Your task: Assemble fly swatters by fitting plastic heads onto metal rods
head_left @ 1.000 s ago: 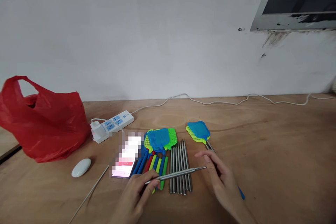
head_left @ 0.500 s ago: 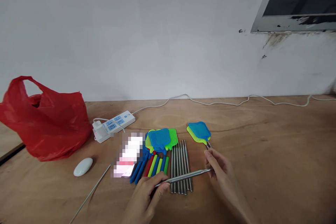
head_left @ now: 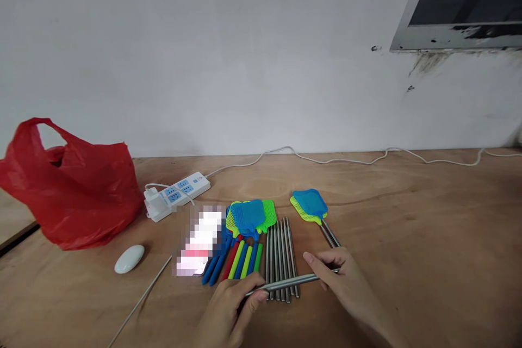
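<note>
My left hand point(head_left: 234, 310) is closed round the left end of a slim metal rod point(head_left: 289, 281). The rod lies nearly level and tilts up slightly to the right, where my right hand point(head_left: 336, 274) pinches its narrower end. Beneath and behind it, several similar metal rods point(head_left: 280, 253) lie side by side. To their left is a row of coloured grip tubes point(head_left: 244, 258), partly covered by my left hand. Blue, yellow and green fly-swatter heads point(head_left: 248, 216) are piled behind the tubes. Beyond my right hand lie two fly swatters point(head_left: 312, 204) with metal shafts, blue over yellow.
A phone with a blurred screen point(head_left: 199, 239) lies left of the tubes. Further left are a white mouse-shaped object point(head_left: 129, 259), a thin stick or cable point(head_left: 141, 300) and a red plastic bag point(head_left: 77, 190). A power strip point(head_left: 177, 196) trails its white cord along the wall.
My right hand has moved right and toward me, from the thin tip onto the rod's right part. The swatter shafts behind it now show more. My left hand has barely shifted.
</note>
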Tool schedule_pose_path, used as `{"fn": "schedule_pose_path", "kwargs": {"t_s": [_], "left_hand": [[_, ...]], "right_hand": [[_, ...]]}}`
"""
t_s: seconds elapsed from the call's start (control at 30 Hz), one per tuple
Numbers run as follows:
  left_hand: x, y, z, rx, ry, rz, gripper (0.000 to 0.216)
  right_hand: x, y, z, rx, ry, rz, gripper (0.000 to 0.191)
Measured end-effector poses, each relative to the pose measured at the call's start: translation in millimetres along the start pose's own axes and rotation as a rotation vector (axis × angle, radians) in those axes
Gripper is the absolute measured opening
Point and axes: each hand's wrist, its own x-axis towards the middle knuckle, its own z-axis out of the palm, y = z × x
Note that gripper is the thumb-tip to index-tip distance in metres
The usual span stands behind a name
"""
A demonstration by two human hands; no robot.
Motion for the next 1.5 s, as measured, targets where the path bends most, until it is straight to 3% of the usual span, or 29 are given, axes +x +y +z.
{"fn": "schedule_pose_path", "kwargs": {"t_s": [0.3,0.53,0.67,0.83,0.93,1.03,1.33,1.43,1.5], "left_hand": [[-5.1,2.7,-8.2,0.035,0.007,0.005,0.053],[-6.4,-22.0,-13.3,0.078,0.016,0.014,0.040],[0.1,-29.0,-23.2,0.140,-0.022,0.059,0.041],[9.9,-23.1,-27.4,0.185,-0.076,0.118,0.046],[13.5,-21.1,-24.3,0.198,-0.083,0.144,0.048],[13.0,-22.1,-20.7,0.241,-0.086,0.172,0.050],[16.4,-10.7,-23.1,0.364,-0.133,0.265,0.060],[13.6,-21.2,-33.3,0.342,-0.115,0.284,0.055],[7.4,-39.2,-43.2,0.328,-0.005,0.268,0.050]], "right_hand": [[3.0,1.2,2.0,-0.026,0.076,-0.126,0.050],[-1.1,-0.7,-0.4,-0.232,0.036,-0.254,0.051],[-5.9,-6.4,-8.4,-0.533,0.015,-0.496,0.023],[0.4,-1.4,-10.3,-0.870,-0.073,-0.792,0.023],[6.8,2.8,-9.5,-0.920,-0.151,-0.803,0.013],[8.8,5.3,-13.6,-0.902,-0.202,-0.763,0.017],[6.9,2.3,-27.1,-0.900,-0.190,-0.837,0.025],[8.6,5.0,-36.3,-0.922,-0.178,-0.847,0.028],[9.4,11.0,-46.7,-0.923,-0.133,-0.840,0.030]]}}
